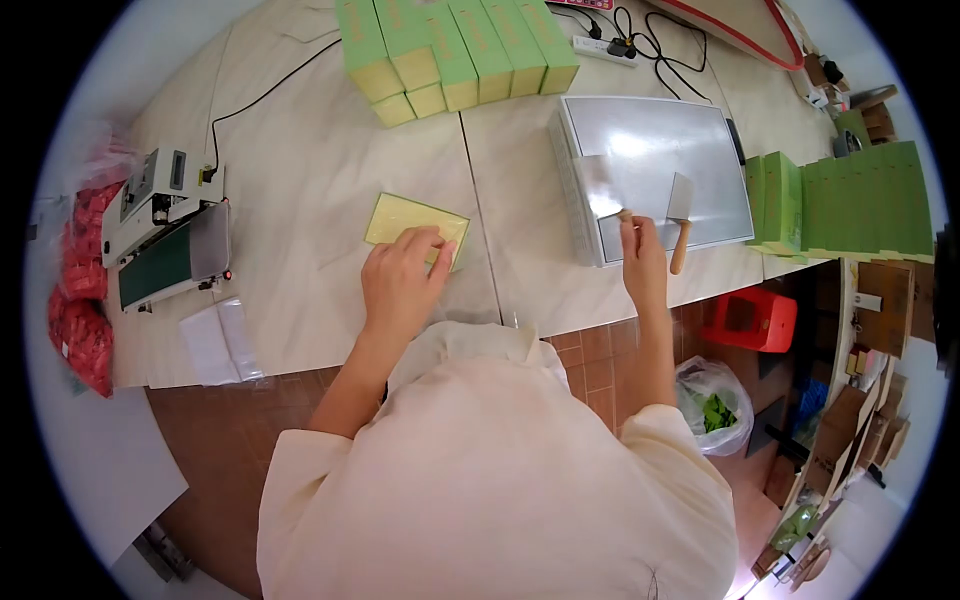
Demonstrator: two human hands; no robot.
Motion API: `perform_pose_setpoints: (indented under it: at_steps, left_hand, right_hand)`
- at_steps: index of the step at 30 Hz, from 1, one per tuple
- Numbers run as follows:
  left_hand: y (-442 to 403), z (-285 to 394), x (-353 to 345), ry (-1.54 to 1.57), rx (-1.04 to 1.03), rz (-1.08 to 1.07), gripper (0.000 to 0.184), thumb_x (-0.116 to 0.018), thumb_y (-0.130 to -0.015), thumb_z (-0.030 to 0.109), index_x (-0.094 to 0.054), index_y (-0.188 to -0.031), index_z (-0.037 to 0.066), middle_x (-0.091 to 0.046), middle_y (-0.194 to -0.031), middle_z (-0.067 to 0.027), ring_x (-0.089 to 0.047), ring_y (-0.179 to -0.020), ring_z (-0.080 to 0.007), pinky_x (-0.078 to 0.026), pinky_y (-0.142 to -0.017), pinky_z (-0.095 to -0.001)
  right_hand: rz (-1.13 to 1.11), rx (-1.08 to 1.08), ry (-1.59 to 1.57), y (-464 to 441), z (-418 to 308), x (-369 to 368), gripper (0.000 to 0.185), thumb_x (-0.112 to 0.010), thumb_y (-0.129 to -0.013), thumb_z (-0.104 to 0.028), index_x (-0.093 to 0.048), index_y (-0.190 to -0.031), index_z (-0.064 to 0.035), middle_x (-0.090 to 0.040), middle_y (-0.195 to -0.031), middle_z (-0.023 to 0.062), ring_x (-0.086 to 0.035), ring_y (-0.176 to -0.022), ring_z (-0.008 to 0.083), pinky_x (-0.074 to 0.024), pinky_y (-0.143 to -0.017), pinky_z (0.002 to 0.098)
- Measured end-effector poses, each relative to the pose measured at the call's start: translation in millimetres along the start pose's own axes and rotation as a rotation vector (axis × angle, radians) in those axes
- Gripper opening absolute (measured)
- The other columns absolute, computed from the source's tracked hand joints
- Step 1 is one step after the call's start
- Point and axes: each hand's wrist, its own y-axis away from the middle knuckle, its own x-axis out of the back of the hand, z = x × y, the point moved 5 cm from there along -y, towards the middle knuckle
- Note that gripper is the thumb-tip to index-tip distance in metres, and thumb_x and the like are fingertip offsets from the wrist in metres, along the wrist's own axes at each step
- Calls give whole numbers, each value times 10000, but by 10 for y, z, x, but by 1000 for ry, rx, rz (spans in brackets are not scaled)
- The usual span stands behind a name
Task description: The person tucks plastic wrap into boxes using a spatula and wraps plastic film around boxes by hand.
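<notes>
A flat yellow box [400,215] with green edges lies on the table in front of me. My left hand [402,275] covers its near part, fingers bent and thumb at the right side, gripping it. Over the silver-topped hot plate [660,140], my right hand [645,255] is closed on the wooden handle of a scraper [603,190]. Its shiny wide blade is over the plate's left edge, hard to tell from the reflections. Just right of that hand, a second scraper [680,215] with a wooden handle rests on the plate, handle over the near edge.
Green boxes [460,55] stand in rows at the back, and more green boxes [850,200] at right. A sealing machine [165,220] and clear plastic sleeves [220,340] are at left. A power strip [605,50] with cables lies behind. A red stool [750,318] and bagged bin [715,405] stand below.
</notes>
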Motion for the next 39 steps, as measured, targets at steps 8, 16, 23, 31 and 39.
perform_pose_setpoints:
  at_steps: [8, 16, 23, 31, 39]
  left_hand:
    - [-13, -132, 24, -63, 34, 22, 110, -695, -852, 173, -635, -826, 84, -673, -890, 20, -597, -639, -187, -421, -740, -327]
    - [4, -249, 9, -58, 71, 7, 107, -701, -841, 153, -627, -821, 77, -638, -878, 3, -615, -777, -180, -407, -778, -346]
    - [-80, -308, 75, -25, 30, 81, 110, -674, -841, 111, -618, -917, 53, -646, -1069, -60, -592, -1044, -268, -401, -1007, -436]
    - [-42, -430, -10, 101, -27, -18, 53, -617, -871, 22, -605, -923, 24, -658, -1094, -85, -609, -1086, -309, -430, -1043, -435]
    - [-38, -396, -28, 93, -58, -10, 27, -591, -881, -14, -593, -899, 6, -657, -1093, -97, -601, -1131, -311, -465, -1018, -431]
  right_hand:
    - [-346, 366, -151, 428, -1017, 251, 167, -676, -889, -138, -615, -979, -11, -639, -772, 136, -604, -652, 297, -472, -594, 365]
    - [-408, 552, -100, 465, -1209, 102, 157, -690, -865, -140, -602, -943, -36, -633, -760, 107, -606, -658, 305, -464, -574, 375]
    - [-410, 509, -100, 484, -1385, -4, 122, -664, -885, -154, -595, -932, -65, -627, -758, 76, -606, -632, 287, -463, -539, 371]
    - [-320, 562, -2, 351, -1488, -194, 135, -647, -899, -181, -558, -923, -82, -631, -766, 62, -615, -649, 287, -459, -527, 378]
    - [-333, 576, 11, 282, -1483, -203, 140, -652, -895, -191, -567, -923, -83, -637, -774, 70, -612, -655, 302, -461, -535, 383]
